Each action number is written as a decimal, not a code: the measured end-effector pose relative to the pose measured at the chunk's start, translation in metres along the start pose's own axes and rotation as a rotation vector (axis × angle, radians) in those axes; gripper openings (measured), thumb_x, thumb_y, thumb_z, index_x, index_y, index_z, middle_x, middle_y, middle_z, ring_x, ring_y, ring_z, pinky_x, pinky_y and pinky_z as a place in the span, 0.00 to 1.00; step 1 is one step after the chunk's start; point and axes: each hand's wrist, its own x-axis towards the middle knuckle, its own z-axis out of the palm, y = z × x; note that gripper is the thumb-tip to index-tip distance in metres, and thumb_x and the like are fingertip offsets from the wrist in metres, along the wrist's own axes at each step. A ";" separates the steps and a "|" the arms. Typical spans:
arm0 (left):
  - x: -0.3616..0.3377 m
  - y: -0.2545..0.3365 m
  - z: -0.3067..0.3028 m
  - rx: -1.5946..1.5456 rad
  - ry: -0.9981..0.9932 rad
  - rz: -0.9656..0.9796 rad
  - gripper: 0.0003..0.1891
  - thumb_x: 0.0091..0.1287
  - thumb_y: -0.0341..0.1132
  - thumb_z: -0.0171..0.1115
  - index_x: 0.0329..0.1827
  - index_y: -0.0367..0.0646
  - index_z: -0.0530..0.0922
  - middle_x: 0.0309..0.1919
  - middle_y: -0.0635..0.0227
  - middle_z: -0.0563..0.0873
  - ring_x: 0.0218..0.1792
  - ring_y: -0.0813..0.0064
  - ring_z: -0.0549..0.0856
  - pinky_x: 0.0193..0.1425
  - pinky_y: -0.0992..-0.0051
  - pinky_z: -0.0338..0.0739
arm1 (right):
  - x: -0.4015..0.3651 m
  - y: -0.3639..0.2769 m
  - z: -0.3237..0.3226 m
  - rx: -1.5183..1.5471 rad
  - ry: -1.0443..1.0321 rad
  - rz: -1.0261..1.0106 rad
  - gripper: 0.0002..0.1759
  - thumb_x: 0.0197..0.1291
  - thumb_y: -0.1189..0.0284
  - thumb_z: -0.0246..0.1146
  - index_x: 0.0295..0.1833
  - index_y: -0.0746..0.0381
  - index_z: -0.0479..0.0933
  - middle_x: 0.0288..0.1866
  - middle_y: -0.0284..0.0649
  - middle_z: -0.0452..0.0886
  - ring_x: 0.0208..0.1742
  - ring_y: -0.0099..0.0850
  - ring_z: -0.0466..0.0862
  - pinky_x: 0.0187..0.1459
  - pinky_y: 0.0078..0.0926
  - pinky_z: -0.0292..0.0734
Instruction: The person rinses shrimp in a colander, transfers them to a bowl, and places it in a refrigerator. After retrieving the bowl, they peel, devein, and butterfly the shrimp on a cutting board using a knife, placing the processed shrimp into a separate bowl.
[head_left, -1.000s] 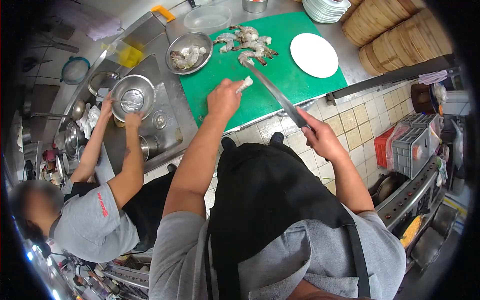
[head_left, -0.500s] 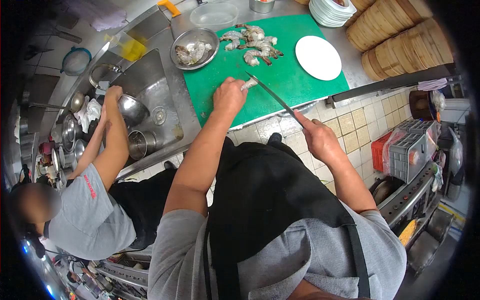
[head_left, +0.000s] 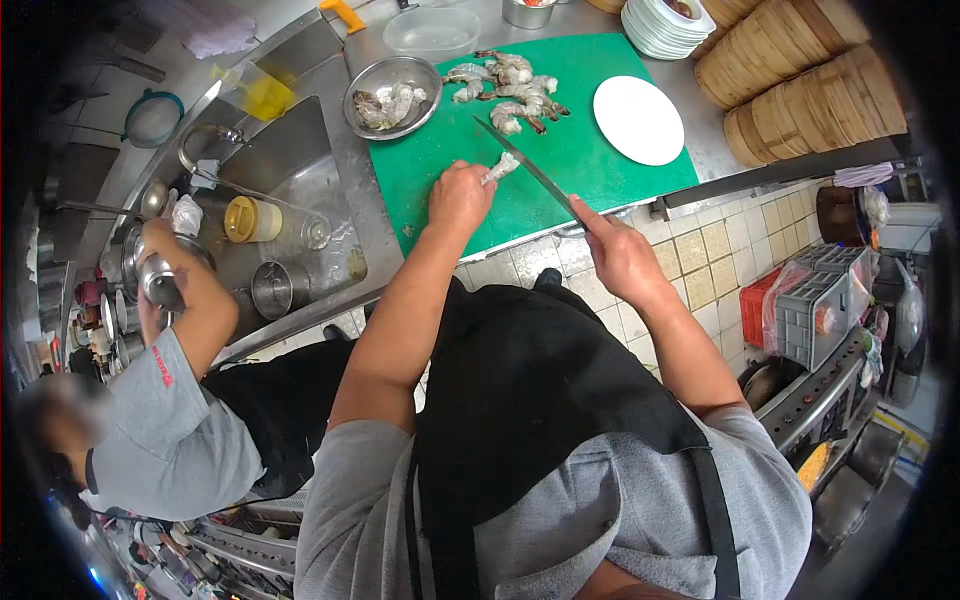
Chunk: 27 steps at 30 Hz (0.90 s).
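My left hand is closed on a peeled shrimp, holding it against the green cutting board. Wrapped round a knife handle is my right hand. The long knife blade slants up and left over the board, just right of the shrimp; whether it touches cannot be made out. A pile of several shrimp, tails on, lies at the far side of the board. Left of the pile, a metal bowl holds more shrimp. A white plate sits at the board's right.
A co-worker in a grey shirt stands left at the sink, hands on a metal pot. Inside the sink are a yellow-lidded container and a metal pot. Stacked dishes and bamboo steamers stand back right.
The knife has shifted left and up, its blade now farther across the board beside the shrimp. My left hand stays put. The co-worker's hands moved left, and the yellow-lidded container now shows.
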 end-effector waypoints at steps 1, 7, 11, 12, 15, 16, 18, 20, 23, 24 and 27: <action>0.000 0.000 0.000 -0.003 -0.002 -0.009 0.13 0.61 0.35 0.73 0.47 0.40 0.89 0.43 0.51 0.87 0.44 0.48 0.87 0.51 0.55 0.81 | -0.003 -0.003 -0.006 -0.001 -0.003 -0.002 0.33 0.68 0.76 0.57 0.78 0.46 0.66 0.41 0.60 0.82 0.42 0.57 0.84 0.46 0.52 0.80; -0.001 0.000 0.001 -0.017 0.013 0.015 0.14 0.60 0.35 0.73 0.47 0.40 0.89 0.42 0.52 0.87 0.43 0.48 0.87 0.51 0.55 0.81 | 0.001 0.003 0.004 -0.069 -0.083 0.008 0.33 0.67 0.76 0.57 0.78 0.46 0.67 0.39 0.60 0.81 0.40 0.58 0.84 0.44 0.53 0.80; 0.000 -0.001 0.001 -0.010 0.014 0.029 0.14 0.60 0.35 0.73 0.47 0.39 0.89 0.42 0.52 0.87 0.43 0.48 0.87 0.51 0.55 0.81 | 0.020 -0.004 0.018 -0.078 -0.033 0.000 0.33 0.68 0.75 0.57 0.78 0.45 0.67 0.41 0.61 0.82 0.42 0.58 0.85 0.46 0.53 0.81; 0.001 0.001 0.000 -0.008 0.003 0.015 0.14 0.60 0.35 0.73 0.47 0.39 0.89 0.43 0.52 0.87 0.43 0.48 0.87 0.51 0.55 0.81 | 0.022 -0.006 0.017 -0.098 -0.025 -0.001 0.33 0.68 0.75 0.57 0.78 0.45 0.67 0.42 0.61 0.82 0.42 0.58 0.85 0.46 0.53 0.81; 0.000 0.000 0.001 -0.026 0.001 -0.003 0.14 0.60 0.35 0.73 0.47 0.39 0.89 0.43 0.52 0.87 0.43 0.48 0.87 0.51 0.55 0.81 | 0.008 -0.009 -0.001 -0.104 -0.027 -0.030 0.33 0.67 0.75 0.57 0.77 0.47 0.67 0.42 0.59 0.82 0.42 0.57 0.85 0.46 0.52 0.81; 0.000 -0.001 0.002 -0.043 0.009 0.005 0.14 0.60 0.35 0.73 0.48 0.39 0.89 0.43 0.52 0.87 0.44 0.49 0.87 0.51 0.55 0.81 | 0.005 -0.010 -0.003 -0.106 -0.029 -0.032 0.33 0.67 0.75 0.57 0.77 0.47 0.67 0.42 0.59 0.82 0.42 0.57 0.85 0.46 0.52 0.81; -0.001 0.001 0.000 -0.047 0.006 -0.002 0.14 0.60 0.34 0.73 0.48 0.39 0.89 0.43 0.52 0.87 0.43 0.49 0.87 0.51 0.56 0.81 | 0.003 -0.010 -0.006 -0.098 -0.113 0.010 0.33 0.67 0.75 0.58 0.77 0.48 0.68 0.41 0.60 0.82 0.42 0.58 0.85 0.46 0.52 0.81; -0.001 0.001 0.001 -0.048 0.000 -0.007 0.14 0.60 0.34 0.73 0.48 0.39 0.89 0.44 0.52 0.87 0.43 0.49 0.87 0.51 0.56 0.82 | 0.016 -0.008 0.006 -0.104 -0.115 0.024 0.33 0.67 0.75 0.58 0.77 0.47 0.67 0.43 0.61 0.82 0.42 0.58 0.85 0.46 0.52 0.81; -0.002 -0.002 0.003 -0.052 0.024 0.029 0.14 0.60 0.34 0.73 0.48 0.39 0.89 0.43 0.52 0.87 0.43 0.49 0.87 0.50 0.56 0.82 | 0.029 -0.010 0.016 -0.088 -0.075 0.001 0.33 0.66 0.76 0.57 0.77 0.47 0.67 0.44 0.62 0.82 0.43 0.59 0.85 0.46 0.53 0.81; -0.002 -0.001 0.002 -0.048 0.023 0.023 0.14 0.60 0.34 0.74 0.48 0.39 0.89 0.43 0.52 0.87 0.43 0.49 0.87 0.50 0.56 0.82 | 0.031 -0.010 0.016 -0.075 -0.029 -0.035 0.33 0.66 0.76 0.57 0.77 0.47 0.68 0.43 0.62 0.82 0.43 0.59 0.85 0.46 0.53 0.81; -0.002 -0.004 0.004 -0.053 0.043 0.010 0.14 0.60 0.34 0.74 0.48 0.40 0.89 0.43 0.52 0.87 0.43 0.49 0.87 0.50 0.56 0.82 | 0.018 -0.014 0.001 -0.073 -0.026 -0.055 0.33 0.65 0.77 0.57 0.77 0.49 0.68 0.40 0.60 0.82 0.41 0.57 0.85 0.45 0.53 0.81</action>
